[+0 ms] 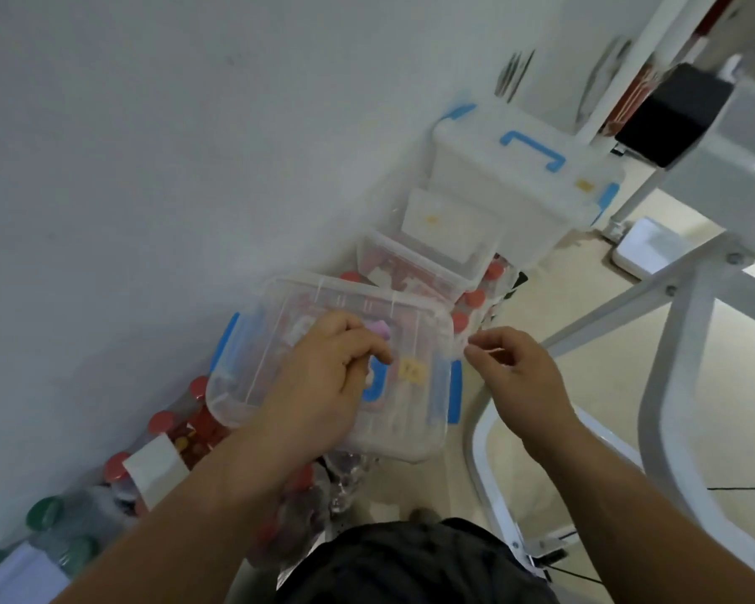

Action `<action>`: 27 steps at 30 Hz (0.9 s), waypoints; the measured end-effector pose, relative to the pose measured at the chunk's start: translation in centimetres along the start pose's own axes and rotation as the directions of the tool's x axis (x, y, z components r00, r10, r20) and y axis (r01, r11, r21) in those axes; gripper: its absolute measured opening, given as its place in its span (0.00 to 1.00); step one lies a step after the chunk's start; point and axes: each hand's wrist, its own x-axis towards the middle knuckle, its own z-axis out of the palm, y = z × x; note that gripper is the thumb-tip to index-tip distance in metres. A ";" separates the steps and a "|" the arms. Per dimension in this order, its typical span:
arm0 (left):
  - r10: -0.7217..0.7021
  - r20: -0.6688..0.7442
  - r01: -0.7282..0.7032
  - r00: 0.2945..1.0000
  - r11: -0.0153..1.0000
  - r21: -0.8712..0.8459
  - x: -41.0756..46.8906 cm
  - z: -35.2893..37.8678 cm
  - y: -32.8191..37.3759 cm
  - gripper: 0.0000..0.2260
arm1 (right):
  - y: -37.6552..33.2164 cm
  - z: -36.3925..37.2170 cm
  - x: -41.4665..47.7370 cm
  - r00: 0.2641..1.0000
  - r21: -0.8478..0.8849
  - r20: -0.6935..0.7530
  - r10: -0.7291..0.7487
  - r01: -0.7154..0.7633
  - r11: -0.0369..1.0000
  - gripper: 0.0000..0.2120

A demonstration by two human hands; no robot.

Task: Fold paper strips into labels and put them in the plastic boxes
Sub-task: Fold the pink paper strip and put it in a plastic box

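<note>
Head view: the closest clear plastic box (pixel 236 398) sits at centre, lid on, with blue side clips, a blue handle (pixel 378 383) and a small yellow label (pixel 413 370) on top. The left hand (pixel 323 377) lies over the lid with fingers curled at the handle. A pink bit (pixel 379 330) shows just past the knuckles, but I can't tell if it's gripped or what it is.

The right hand (pixel 524 377) is just off the box's 3 o'clock edge. Thumb and forefinger pinch a small pale paper strip (pixel 464 344), which is blurred, so its folds aren't readable.

Step, prob.: the strip is being folded or readied as a label and isn't in a box yet. Next move likely needs the lid unclipped and lifted, w/ the left hand steadying the box, so the strip can go in w/o crumpling.

At 1 o'clock there's a 2nd clear box (pixel 393 259), open, with a white sheet (pixel 450 224) across it. Beyond that is a bigger white lidded box (pixel 497 180).

Red-capped bottles (pixel 162 422) run along the base of the wall toward 7 o'clock, and the near box seems to rest on them. Green-capped bottles (pixel 44 514) are at 8 o'clock.

Room: a plain white wall (pixel 149 167) fills 9 to 12 o'clock and the pale floor (pixel 737 429) is at 3. A white metal frame (pixel 672 364) stands at 3 to 4 o'clock, w/ a black object (pixel 672 115) at 2.
</note>
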 end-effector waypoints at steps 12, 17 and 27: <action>-0.048 0.147 0.004 0.988 0.958 0.285 -0.8 3.1 3.2 0.17 | 3.3 0.6 1.4 0.856 0.351 0.514 0.057 -0.271 0.896 0.07; -0.153 0.115 0.080 0.982 0.875 0.477 -2.4 4.0 5.3 0.36 | 3.4 0.4 2.1 0.781 0.433 0.623 0.040 -0.388 0.814 0.12; -0.244 -0.142 0.281 0.959 0.782 0.556 -4.5 6.6 6.8 0.22 | 4.0 0.2 3.1 0.782 0.357 0.623 -0.040 -0.238 0.904 0.15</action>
